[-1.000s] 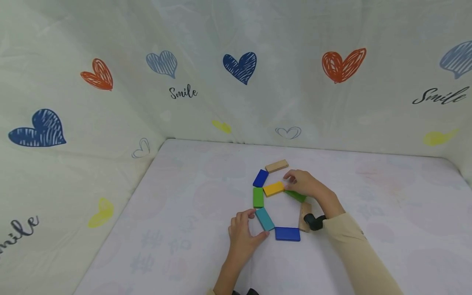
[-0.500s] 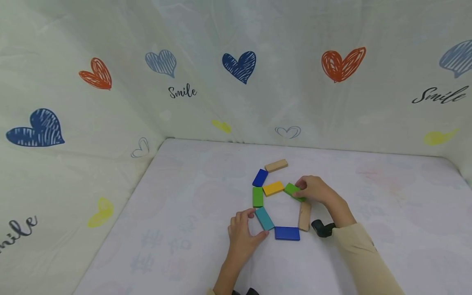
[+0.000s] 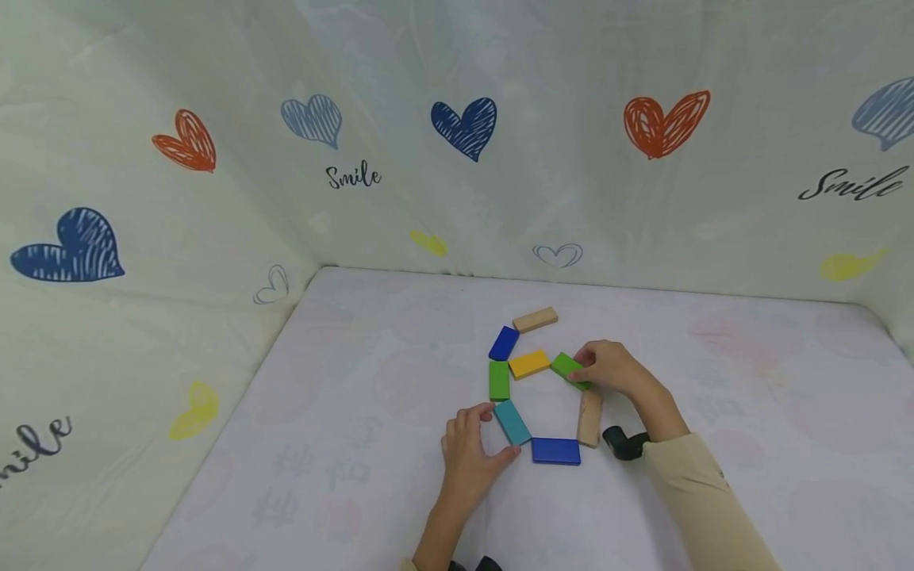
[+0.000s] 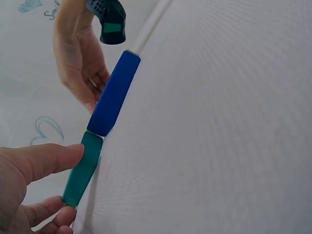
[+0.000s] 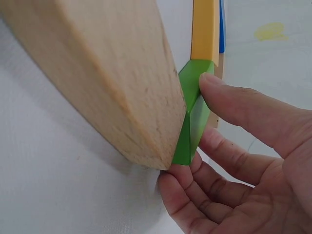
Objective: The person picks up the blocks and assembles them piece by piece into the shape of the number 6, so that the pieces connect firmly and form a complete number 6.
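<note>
Flat coloured blocks lie on the table in a shape like a 6. My left hand (image 3: 467, 456) holds the teal block (image 3: 512, 423) by its two ends, thumb near the blue block (image 3: 556, 451). In the left wrist view the thumb presses the teal block (image 4: 84, 168) and the fingertips touch its far end. My right hand (image 3: 610, 367) pinches the right-hand green block (image 3: 564, 364), thumb on it and fingers along its outer side. That green block (image 5: 191, 85) sits between the yellow block (image 3: 530, 365) and a plain wooden block (image 3: 589, 419).
Another green block (image 3: 499, 381), a smaller-looking blue block (image 3: 504, 343) and a wooden block (image 3: 535, 319) continue the curve upward. White cloth with printed hearts hangs behind the table (image 3: 771, 412). A dark wrist camera (image 3: 625, 443) sits by the right wrist.
My right hand has moved right, from the joint of the yellow and green blocks to the green block's right part, and pinches it. My left hand stays on the teal block.
</note>
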`<state>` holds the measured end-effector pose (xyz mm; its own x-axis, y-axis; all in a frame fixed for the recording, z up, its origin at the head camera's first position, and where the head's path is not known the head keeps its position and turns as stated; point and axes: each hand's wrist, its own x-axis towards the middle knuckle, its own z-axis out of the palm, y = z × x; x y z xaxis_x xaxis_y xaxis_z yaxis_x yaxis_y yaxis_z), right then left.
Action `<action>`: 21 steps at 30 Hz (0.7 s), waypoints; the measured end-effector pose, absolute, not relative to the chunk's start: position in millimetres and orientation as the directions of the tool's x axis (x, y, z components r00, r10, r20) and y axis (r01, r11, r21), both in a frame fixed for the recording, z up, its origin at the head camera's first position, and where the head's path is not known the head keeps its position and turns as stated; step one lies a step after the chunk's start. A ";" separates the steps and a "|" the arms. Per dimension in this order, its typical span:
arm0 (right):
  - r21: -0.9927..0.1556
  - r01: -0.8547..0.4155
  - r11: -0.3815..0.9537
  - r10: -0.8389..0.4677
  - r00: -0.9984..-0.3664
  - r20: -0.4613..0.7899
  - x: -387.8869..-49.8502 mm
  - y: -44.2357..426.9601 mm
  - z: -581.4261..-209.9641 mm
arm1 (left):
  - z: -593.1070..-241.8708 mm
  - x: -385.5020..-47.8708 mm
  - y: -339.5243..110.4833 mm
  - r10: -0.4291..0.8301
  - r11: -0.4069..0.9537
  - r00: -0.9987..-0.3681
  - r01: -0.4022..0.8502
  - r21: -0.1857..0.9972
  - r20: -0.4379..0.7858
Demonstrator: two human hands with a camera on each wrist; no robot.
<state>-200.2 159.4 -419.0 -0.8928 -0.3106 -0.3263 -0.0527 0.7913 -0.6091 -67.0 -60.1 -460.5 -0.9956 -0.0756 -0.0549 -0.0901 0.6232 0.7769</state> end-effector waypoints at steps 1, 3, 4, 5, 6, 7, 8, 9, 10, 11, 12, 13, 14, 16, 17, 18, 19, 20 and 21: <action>-0.610 -0.050 0.791 -0.310 -0.892 -0.328 -200.1 159.3 -418.4 | -460.3 -66.9 -60.2 -0.076 0.623 -0.996 -0.090 0.777 -0.055; -0.612 -0.049 0.790 -0.309 -0.893 -0.327 -199.7 159.2 -417.5 | -459.8 -66.7 -60.2 -0.075 0.620 -0.996 -0.091 0.780 -0.057; -0.612 -0.048 0.790 -0.308 -0.893 -0.328 -199.5 159.1 -417.3 | -459.6 -66.7 -60.2 -0.075 0.618 -0.995 -0.092 0.781 -0.058; -0.612 -0.047 0.789 -0.308 -0.893 -0.328 -199.2 159.0 -417.0 | -459.5 -66.7 -60.3 -0.075 0.616 -0.995 -0.094 0.782 -0.060; -0.613 -0.046 0.789 -0.307 -0.894 -0.328 -199.1 159.0 -416.8 | -459.3 -66.7 -60.3 -0.075 0.615 -0.995 -0.095 0.783 -0.062; -0.614 -0.045 0.788 -0.306 -0.894 -0.327 -198.8 158.8 -417.0 | -459.2 -66.7 -60.2 -0.075 0.615 -0.995 -0.096 0.783 -0.063; -0.615 -0.042 0.787 -0.303 -0.895 -0.328 -198.6 158.7 -417.1 | -459.2 -66.8 -60.2 -0.075 0.614 -0.995 -0.098 0.783 -0.065; -0.616 -0.039 0.787 -0.302 -0.895 -0.329 -198.5 158.5 -417.4 | -459.1 -66.7 -60.3 -0.075 0.615 -0.995 -0.098 0.783 -0.065; -0.616 -0.037 0.787 -0.300 -0.895 -0.329 -198.3 158.3 -417.6 | -459.0 -66.8 -60.2 -0.075 0.616 -0.995 -0.099 0.782 -0.067; -0.616 -0.037 0.787 -0.300 -0.896 -0.328 -198.1 158.1 -417.5 | -458.9 -66.8 -60.3 -0.075 0.617 -0.995 -0.099 0.781 -0.067; -0.617 -0.039 0.786 -0.300 -0.896 -0.326 -198.0 158.2 -417.3 | -458.8 -66.8 -60.3 -0.076 0.617 -0.995 -0.100 0.781 -0.068; -0.619 -0.037 0.785 -0.299 -0.897 -0.325 -197.8 158.3 -417.5 | -458.8 -66.8 -60.3 -0.075 0.617 -0.995 -0.100 0.781 -0.067; -0.621 -0.032 0.783 -0.294 -0.899 -0.324 -197.5 158.4 -417.4 | -458.7 -66.8 -60.4 -0.075 0.617 -0.995 -0.099 0.781 -0.067; -0.628 -0.027 0.778 -0.286 -0.905 -0.315 -196.5 159.0 -417.8 | -458.7 -66.7 -60.5 -0.075 0.617 -0.995 -0.097 0.781 -0.065; -0.634 -0.025 0.773 -0.283 -0.908 -0.309 -195.6 159.4 -417.9 | -458.6 -66.7 -60.5 -0.075 0.616 -0.995 -0.096 0.782 -0.064; -0.640 -0.022 0.768 -0.277 -0.912 -0.301 -194.5 160.0 -418.3 | -458.5 -66.7 -60.5 -0.075 0.615 -0.995 -0.096 0.782 -0.064; -0.646 -0.020 0.763 -0.272 -0.917 -0.292 -193.2 160.7 -418.7 | -458.6 -66.5 -60.5 -0.074 0.615 -0.995 -0.095 0.782 -0.063; -0.651 -0.020 0.759 -0.267 -0.921 -0.283 -191.8 161.5 -419.1 | -458.6 -66.7 -60.5 -0.074 0.616 -0.995 -0.096 0.782 -0.064; -0.659 -0.021 0.752 -0.267 -0.924 -0.275 -190.2 162.6 -419.4 | -458.7 -66.7 -60.5 -0.074 0.618 -0.995 -0.096 0.781 -0.064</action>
